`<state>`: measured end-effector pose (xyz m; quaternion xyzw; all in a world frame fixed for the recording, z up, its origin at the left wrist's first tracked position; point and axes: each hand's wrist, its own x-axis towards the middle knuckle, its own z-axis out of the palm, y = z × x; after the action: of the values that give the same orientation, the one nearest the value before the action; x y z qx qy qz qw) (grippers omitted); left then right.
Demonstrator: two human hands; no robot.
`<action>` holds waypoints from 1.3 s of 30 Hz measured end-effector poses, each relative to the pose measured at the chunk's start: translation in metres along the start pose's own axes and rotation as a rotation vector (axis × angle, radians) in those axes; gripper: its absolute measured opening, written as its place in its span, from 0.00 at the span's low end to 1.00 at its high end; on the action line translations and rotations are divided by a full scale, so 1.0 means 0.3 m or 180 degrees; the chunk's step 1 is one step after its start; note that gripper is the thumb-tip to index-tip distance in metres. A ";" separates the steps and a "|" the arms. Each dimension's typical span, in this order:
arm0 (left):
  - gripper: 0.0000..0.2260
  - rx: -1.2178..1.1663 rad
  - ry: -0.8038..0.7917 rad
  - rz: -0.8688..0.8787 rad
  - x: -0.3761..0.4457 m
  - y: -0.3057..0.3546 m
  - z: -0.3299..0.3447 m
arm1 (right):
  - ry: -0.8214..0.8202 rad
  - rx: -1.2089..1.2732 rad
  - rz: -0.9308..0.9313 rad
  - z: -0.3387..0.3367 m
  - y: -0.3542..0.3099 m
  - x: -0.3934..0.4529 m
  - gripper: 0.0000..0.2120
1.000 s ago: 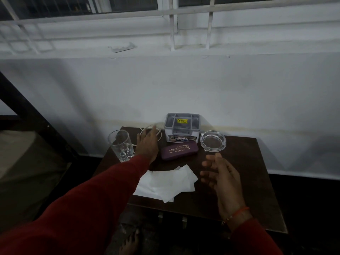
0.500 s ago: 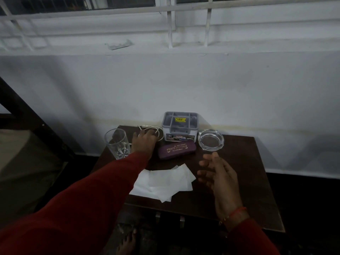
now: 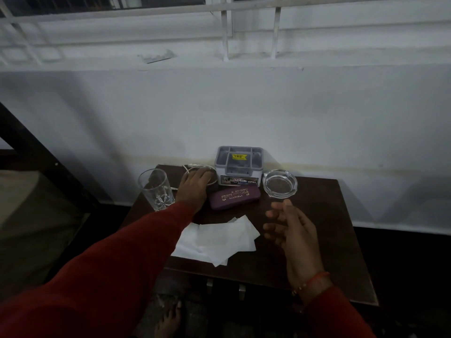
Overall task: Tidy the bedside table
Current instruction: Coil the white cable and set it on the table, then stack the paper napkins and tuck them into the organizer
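Note:
On the dark wooden bedside table (image 3: 341,228) a coiled white cable (image 3: 192,168) lies at the back left. My left hand (image 3: 195,187) rests on that coil, fingers curled over it; whether it grips the cable is hidden. A clear drinking glass (image 3: 156,189) stands left of the hand. A purple spectacle case (image 3: 234,197) lies in front of a grey compartment organiser (image 3: 239,165). A glass ashtray (image 3: 280,183) sits to the right. White tissues (image 3: 219,240) lie near the front. My right hand (image 3: 290,230) hovers open above the table, holding nothing.
A white wall and a window ledge with bars rise behind the table. A dark bed frame (image 3: 36,152) and a mattress stand to the left. My bare foot (image 3: 168,323) shows on the floor under the table's front edge.
My left hand has slid a little farther back onto the cable coil. My right hand has barely shifted. The view has tilted slightly.

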<state>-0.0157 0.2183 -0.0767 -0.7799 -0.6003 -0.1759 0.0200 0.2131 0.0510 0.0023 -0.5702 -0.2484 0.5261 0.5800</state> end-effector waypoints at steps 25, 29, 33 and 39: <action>0.13 -0.2061 0.1208 -0.0907 -0.186 0.076 -0.458 | -0.0126 0.0006 -0.0040 0.008 -0.005 -0.037 0.15; 0.08 -0.1884 0.0417 -0.0792 -0.348 0.101 -0.368 | -0.0160 -0.0052 -0.0055 0.024 0.007 -0.045 0.14; 0.16 -0.1526 -0.0410 -0.0658 -0.415 0.139 -0.228 | -0.0224 -0.0259 -0.0053 0.033 0.031 -0.056 0.10; 0.32 0.0041 -0.1112 -0.0493 -0.394 0.204 -0.116 | -0.0222 -0.0467 -0.0079 0.034 0.053 -0.047 0.07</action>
<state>0.0076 0.0828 -0.0683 -0.7500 -0.6539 -0.0350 -0.0932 0.1941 0.0392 -0.0055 -0.5894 -0.3133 0.5188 0.5341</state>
